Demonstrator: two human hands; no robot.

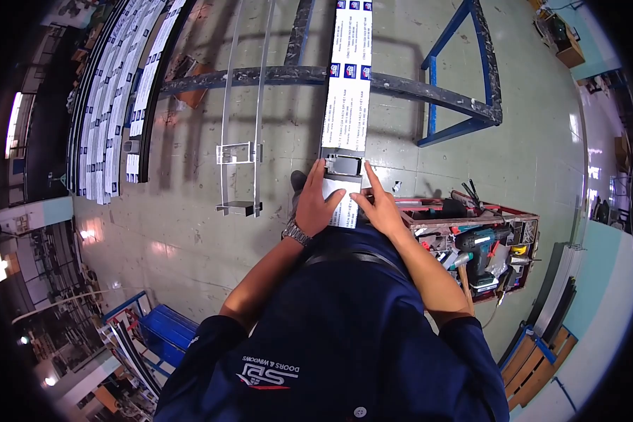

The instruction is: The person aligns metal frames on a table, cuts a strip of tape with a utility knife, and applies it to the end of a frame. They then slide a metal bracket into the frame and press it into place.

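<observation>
A long profile (348, 112), wrapped in white printed film, runs away from my body across a blue frame. Near its close end a dark rectangular cut-out with a metallic inside (344, 166) shows in the top face. My left hand (316, 204), with a metal watch on the wrist, lies along the profile's left edge, fingers stretched forward and thumb over the film. Along the right edge my right hand (378, 205) mirrors it, fingers straight beside the cut-out and thumb pointing inward. Both hands are open against the profile, one on each side. Their undersides are hidden.
A blue metal frame (436, 98) supports the profile. To the left, two slim rails with crosspieces (235, 153) lie across it, and wrapped profiles (116, 105) are stacked farther left. At my right stands a red toolbox (471, 224) holding a drill (475, 243) and a hammer (463, 264).
</observation>
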